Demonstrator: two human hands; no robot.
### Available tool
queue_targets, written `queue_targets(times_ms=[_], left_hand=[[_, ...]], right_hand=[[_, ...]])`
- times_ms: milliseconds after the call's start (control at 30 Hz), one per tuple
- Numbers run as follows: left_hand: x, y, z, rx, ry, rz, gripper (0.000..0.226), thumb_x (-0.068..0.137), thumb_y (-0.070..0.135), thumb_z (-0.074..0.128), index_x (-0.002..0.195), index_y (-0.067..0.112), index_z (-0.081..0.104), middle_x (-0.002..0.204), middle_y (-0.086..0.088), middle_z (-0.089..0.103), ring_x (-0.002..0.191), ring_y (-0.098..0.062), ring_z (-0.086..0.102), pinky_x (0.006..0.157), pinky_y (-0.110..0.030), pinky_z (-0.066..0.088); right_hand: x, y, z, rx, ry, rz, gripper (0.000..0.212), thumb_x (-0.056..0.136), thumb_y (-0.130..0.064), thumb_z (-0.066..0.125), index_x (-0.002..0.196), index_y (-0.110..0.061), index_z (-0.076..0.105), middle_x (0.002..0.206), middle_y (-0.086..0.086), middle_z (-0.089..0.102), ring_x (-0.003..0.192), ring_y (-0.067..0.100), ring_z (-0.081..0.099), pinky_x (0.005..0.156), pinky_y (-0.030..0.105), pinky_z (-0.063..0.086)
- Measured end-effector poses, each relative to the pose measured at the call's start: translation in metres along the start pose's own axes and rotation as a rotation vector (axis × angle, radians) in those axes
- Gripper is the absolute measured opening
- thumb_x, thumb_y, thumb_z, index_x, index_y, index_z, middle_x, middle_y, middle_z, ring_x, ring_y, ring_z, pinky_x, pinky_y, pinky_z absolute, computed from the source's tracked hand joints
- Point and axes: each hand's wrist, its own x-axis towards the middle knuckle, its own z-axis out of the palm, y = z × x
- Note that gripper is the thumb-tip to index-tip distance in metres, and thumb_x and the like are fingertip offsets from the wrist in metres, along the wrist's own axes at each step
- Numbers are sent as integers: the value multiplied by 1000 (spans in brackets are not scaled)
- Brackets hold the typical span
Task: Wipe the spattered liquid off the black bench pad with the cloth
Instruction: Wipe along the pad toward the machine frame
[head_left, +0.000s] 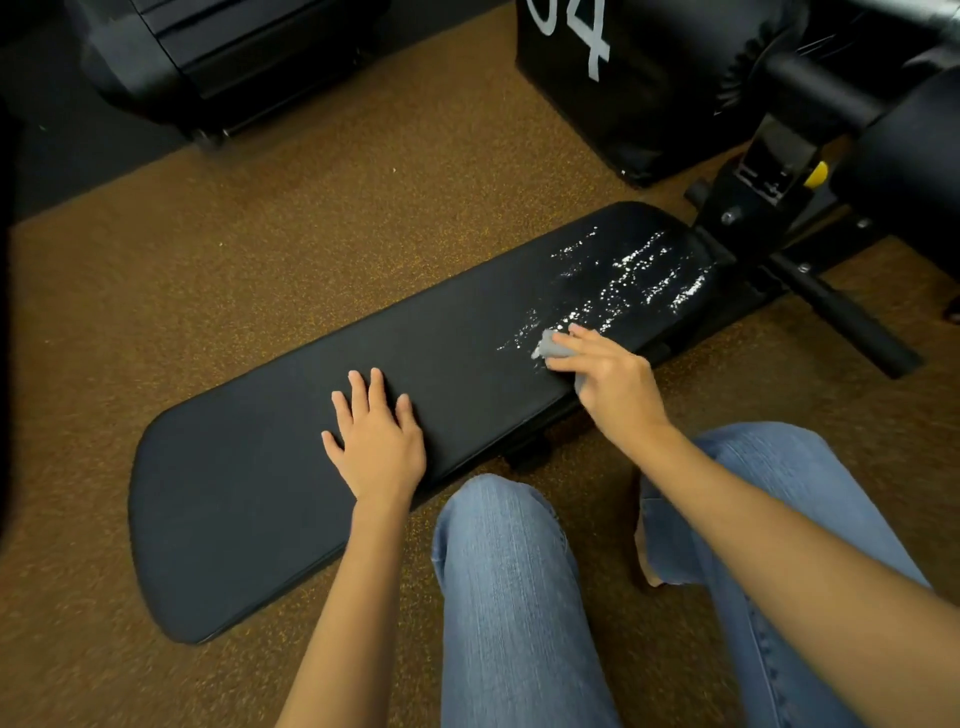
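A long black bench pad (249, 488) lies diagonally across the brown floor. White spattered liquid (628, 275) covers its far right end. My right hand (615, 382) holds a small grey cloth (551, 347) bunched under its fingers and presses it on the pad at the near edge of the spatter. Most of the cloth is hidden beneath the hand. My left hand (376, 436) rests flat on the dry middle of the pad, fingers spread.
The bench's black metal frame (810, 280) with a yellow knob (816, 174) joins the pad's far right end. A black box with white numbers (613, 78) stands behind, dark equipment (228, 62) at the back left. My knees in blue jeans (514, 597) are beside the pad's near edge.
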Motion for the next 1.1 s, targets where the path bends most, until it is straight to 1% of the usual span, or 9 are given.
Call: queue_targets(times_ms=[67, 133, 233, 333, 567, 733, 833, 967, 1100], left_hand=[[-11, 14, 10, 6, 59, 57, 52, 107, 38, 31, 157, 28, 25, 167, 5, 13, 155, -18, 4, 122, -53, 6], [-19, 24, 23, 34, 95, 134, 51, 106, 40, 30, 157, 30, 25, 167, 6, 13, 155, -15, 4, 122, -51, 5], [-17, 24, 36, 70, 110, 152, 52, 106, 43, 28, 157, 34, 23, 167, 5, 13, 155, -15, 6, 122, -52, 6], [-17, 17, 44, 150, 140, 183, 55, 105, 46, 28, 158, 35, 18, 168, 4, 11, 155, -17, 6, 121, -54, 8], [-14, 14, 52, 158, 195, 190, 58, 101, 50, 20, 157, 36, 19, 167, 5, 14, 155, -17, 9, 121, -54, 11], [-14, 13, 56, 149, 212, 183, 57, 101, 50, 19, 157, 37, 19, 167, 5, 14, 155, -18, 8, 122, -54, 9], [-13, 14, 58, 145, 235, 178, 57, 101, 48, 21, 157, 36, 22, 167, 4, 17, 155, -19, 10, 121, -55, 10], [-13, 13, 61, 157, 262, 183, 57, 101, 47, 22, 156, 34, 24, 166, 3, 19, 154, -20, 13, 120, -56, 13], [-14, 13, 61, 154, 258, 191, 57, 102, 48, 21, 157, 34, 22, 166, 3, 18, 154, -20, 12, 121, -56, 12]], right_hand=[[1, -11, 4, 33, 19, 26, 44, 64, 27, 61, 92, -4, 77, 115, 11, 69, 115, 30, 61, 104, 42, 44], [-12, -31, 13, 104, -98, -133, 48, 69, 23, 59, 104, -5, 74, 124, 10, 65, 123, 26, 56, 109, 37, 39], [-32, -40, 19, 117, -310, -394, 37, 86, -2, 63, 123, -9, 64, 138, 8, 54, 134, 21, 44, 114, 36, 33], [-29, -34, 19, 95, -311, -388, 41, 90, -21, 64, 130, -13, 59, 143, 7, 50, 136, 21, 42, 114, 41, 33], [-8, -11, 18, 58, -257, -448, 60, 66, 23, 60, 116, -8, 68, 128, 12, 62, 119, 29, 58, 104, 47, 45], [36, 38, -12, -37, -229, -223, 52, 70, 24, 57, 112, -4, 70, 129, 12, 61, 124, 30, 54, 103, 47, 46], [36, 23, -5, -29, -162, -85, 58, 68, 28, 52, 115, -1, 67, 131, 13, 59, 127, 30, 52, 110, 44, 39], [-16, -27, 24, 52, -236, -310, 56, 67, 27, 55, 114, -1, 68, 129, 14, 61, 124, 29, 54, 109, 42, 38], [2, -3, 7, -8, -258, -355, 59, 63, 27, 56, 112, -3, 70, 129, 12, 61, 122, 31, 56, 102, 47, 46]])
